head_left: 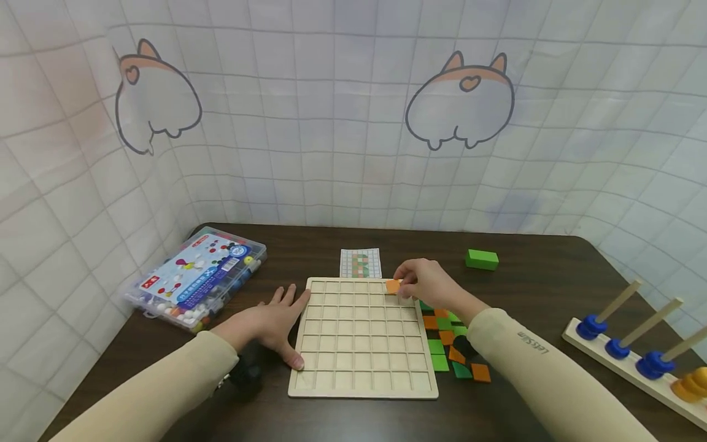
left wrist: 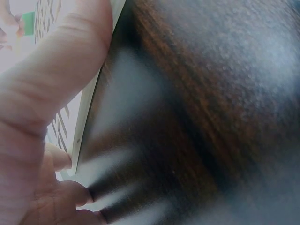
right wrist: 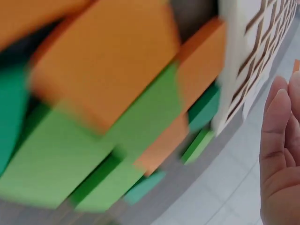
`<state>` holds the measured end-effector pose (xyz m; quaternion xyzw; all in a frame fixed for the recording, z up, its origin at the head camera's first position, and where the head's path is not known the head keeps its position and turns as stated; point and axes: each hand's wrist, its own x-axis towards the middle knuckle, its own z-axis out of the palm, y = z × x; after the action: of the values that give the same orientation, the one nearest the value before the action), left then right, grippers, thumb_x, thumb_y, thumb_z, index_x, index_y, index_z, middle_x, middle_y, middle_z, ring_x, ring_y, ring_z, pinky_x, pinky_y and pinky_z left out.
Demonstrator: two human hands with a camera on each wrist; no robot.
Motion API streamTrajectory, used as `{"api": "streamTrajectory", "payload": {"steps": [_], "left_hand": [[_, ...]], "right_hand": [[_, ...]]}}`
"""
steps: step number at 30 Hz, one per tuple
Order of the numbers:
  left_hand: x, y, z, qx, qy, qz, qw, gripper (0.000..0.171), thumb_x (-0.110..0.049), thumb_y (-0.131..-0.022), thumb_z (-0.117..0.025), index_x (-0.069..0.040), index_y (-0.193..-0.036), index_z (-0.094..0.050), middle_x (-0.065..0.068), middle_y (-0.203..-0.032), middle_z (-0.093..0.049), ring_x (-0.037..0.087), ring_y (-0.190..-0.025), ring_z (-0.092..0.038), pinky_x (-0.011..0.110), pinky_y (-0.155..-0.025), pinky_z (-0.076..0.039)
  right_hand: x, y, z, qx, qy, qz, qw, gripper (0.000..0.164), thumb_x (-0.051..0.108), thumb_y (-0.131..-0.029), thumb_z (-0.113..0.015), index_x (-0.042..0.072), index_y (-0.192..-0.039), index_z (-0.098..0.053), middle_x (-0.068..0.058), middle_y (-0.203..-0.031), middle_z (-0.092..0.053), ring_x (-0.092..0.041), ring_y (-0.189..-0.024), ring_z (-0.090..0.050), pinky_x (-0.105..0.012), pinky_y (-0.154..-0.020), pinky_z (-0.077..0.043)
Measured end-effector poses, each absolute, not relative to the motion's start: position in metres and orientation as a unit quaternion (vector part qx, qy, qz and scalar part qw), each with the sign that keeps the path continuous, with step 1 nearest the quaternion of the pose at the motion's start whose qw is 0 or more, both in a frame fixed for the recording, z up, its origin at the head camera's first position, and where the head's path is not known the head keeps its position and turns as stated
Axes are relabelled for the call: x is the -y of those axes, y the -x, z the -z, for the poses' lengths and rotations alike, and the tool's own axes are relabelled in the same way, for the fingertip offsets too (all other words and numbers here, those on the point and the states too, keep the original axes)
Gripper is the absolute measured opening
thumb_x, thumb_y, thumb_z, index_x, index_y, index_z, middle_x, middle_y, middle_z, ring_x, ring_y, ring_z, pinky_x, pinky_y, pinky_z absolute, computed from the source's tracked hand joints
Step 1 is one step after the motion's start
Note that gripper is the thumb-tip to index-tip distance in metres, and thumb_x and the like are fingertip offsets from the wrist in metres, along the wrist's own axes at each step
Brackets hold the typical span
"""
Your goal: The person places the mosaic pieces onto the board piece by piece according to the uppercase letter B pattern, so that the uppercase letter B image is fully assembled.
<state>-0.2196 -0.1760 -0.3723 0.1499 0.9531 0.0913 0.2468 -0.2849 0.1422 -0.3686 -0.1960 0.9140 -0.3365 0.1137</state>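
Observation:
A pale wooden grid board (head_left: pixel 361 328) lies on the dark table before me. My left hand (head_left: pixel 274 322) spreads along its left side, the thumb on the lower part of the rim and the fingers at the upper left corner. At the board's upper right, my right hand (head_left: pixel 425 283) pinches an orange square tile (head_left: pixel 393 286) over the top row of cells. In the right wrist view a sliver of that tile (right wrist: pixel 296 65) shows at the fingertips. Loose green tiles (head_left: pixel 436 347) and orange tiles (head_left: pixel 481 372) lie right of the board, partly under my right forearm.
A printed pattern card (head_left: pixel 360 263) lies behind the board. At the left is a clear plastic case (head_left: pixel 201 276) of coloured parts. A green block (head_left: pixel 482 259) sits at the back right, and a peg stand (head_left: pixel 624 356) with blue rings is at the right edge.

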Motion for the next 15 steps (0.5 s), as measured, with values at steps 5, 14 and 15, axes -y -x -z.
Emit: {"api": "streamTrajectory", "payload": {"steps": [5,14,15], "left_hand": [[0.174,0.219,0.372,-0.955,-0.149,-0.088,0.243,0.137,-0.057,-0.068,-0.091,-0.003,-0.164,-0.009,0.033,-0.168,-0.004,0.056,-0.154,-0.006,0.076,-0.115,-0.021],[0.178,0.228,0.384,-0.955,-0.141,-0.075,0.248,0.143,-0.066,-0.063,-0.088,-0.006,-0.164,-0.007,0.031,-0.169,-0.003,0.055,-0.155,-0.005,0.076,-0.115,-0.021],[0.18,0.23,0.388,-0.955,-0.142,-0.076,0.247,0.145,-0.068,-0.062,-0.088,-0.007,-0.164,-0.006,0.031,-0.169,-0.003,0.055,-0.155,-0.005,0.077,-0.114,-0.02]], "right_hand": [[-0.119,0.281,0.37,-0.911,0.19,0.347,0.117,0.019,0.001,-0.095,-0.071,0.0,-0.113,-0.067,-0.007,-0.088,-0.072,-0.016,-0.075,-0.069,-0.032,-0.071,-0.059],[-0.086,0.279,0.37,-0.914,0.201,0.334,0.11,0.017,-0.002,-0.091,-0.071,0.002,-0.108,-0.07,-0.007,-0.085,-0.074,-0.017,-0.071,-0.067,-0.029,-0.068,-0.055],[-0.082,0.279,0.37,-0.915,0.203,0.331,0.11,0.017,-0.002,-0.09,-0.072,0.002,-0.107,-0.071,-0.007,-0.085,-0.074,-0.016,-0.072,-0.067,-0.029,-0.068,-0.055]]}}
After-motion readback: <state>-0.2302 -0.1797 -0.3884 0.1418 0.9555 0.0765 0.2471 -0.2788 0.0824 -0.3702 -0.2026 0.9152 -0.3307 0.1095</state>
